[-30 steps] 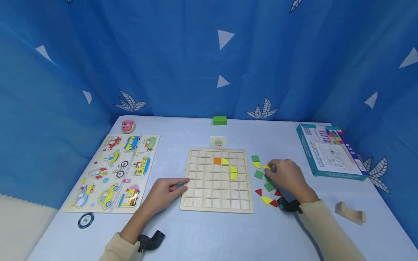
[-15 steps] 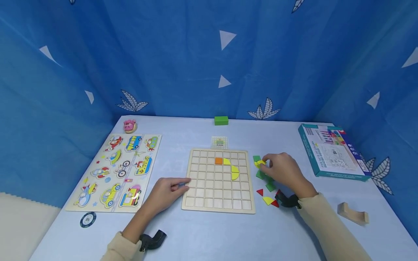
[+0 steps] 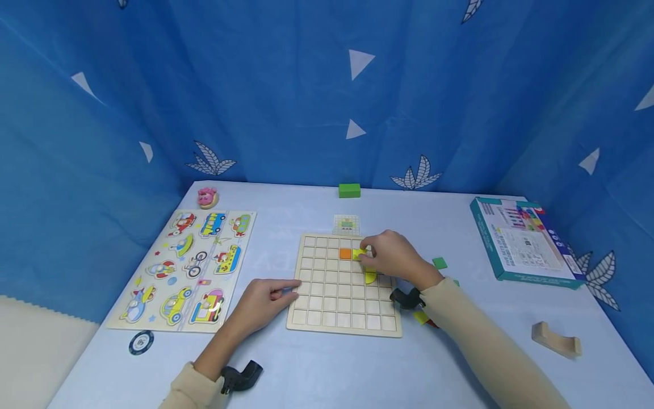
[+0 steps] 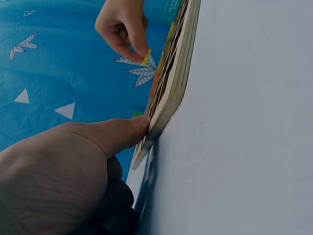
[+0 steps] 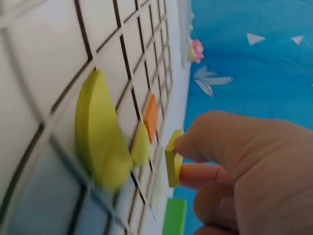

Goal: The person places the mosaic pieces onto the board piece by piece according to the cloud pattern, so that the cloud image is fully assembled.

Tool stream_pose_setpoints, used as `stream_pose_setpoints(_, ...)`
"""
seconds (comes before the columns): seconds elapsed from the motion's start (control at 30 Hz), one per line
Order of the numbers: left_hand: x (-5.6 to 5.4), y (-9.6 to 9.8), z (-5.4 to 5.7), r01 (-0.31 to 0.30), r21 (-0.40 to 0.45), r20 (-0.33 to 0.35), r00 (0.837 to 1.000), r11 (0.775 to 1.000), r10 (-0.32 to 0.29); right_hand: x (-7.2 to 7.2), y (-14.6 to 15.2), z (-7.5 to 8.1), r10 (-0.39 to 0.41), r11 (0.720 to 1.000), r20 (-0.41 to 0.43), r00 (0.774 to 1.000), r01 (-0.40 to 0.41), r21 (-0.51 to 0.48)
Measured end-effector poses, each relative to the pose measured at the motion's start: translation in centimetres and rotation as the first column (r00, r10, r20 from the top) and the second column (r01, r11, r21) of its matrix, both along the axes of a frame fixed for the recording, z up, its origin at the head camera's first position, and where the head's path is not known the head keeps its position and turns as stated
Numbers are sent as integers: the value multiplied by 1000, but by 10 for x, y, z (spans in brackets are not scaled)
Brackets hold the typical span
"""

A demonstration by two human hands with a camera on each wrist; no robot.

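A wooden grid board lies flat at the table's centre. My left hand touches its left edge with forefinger and thumb; the thumb meets the rim in the left wrist view. My right hand is above the board's upper right, pinching a yellow quarter-circle tile between thumb and finger, apart from the grid. On the board sit an orange square tile, a yellow quarter-circle beside it, and two yellow quarters forming a half circle. A small pattern card lies behind the board.
Right of the board lie loose tiles, including a green square and a yellow piece, partly hidden by the right arm. A picture puzzle is at left, a boxed set at right, a green block at the back.
My right hand has picked a yellow quarter-circle from the loose tiles and carried it left over the board. My left hand stays at the board's left edge.
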State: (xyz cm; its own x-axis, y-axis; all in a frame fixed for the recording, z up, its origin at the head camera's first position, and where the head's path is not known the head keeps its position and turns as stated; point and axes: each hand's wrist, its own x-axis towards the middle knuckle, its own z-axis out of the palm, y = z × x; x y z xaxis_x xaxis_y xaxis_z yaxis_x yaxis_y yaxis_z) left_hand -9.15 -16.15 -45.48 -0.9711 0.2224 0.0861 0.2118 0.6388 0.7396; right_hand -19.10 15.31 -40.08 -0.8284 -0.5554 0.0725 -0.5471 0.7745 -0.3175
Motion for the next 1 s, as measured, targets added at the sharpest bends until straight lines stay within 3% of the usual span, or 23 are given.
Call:
stream_pose_setpoints(0.2,-1,0,1,-2,-6,12,1000,1000,2,-14,-27,-9,129,992,-4,992,-129,5)
stream_pose_setpoints(0.5,0,1,0,1,1,22,1000,1000,-1,-23,-49,-10,229,972,-33,973,-227,55)
stream_pose_setpoints(0.8,0,1,2,-10,-3,21,1000,1000,11,-25,-51,-14,237,969,-36,971,-233,81)
stream_pose_setpoints(1.0,0,1,0,1,6,15,1000,1000,-1,-22,-48,-16,204,978,-2,979,-203,44)
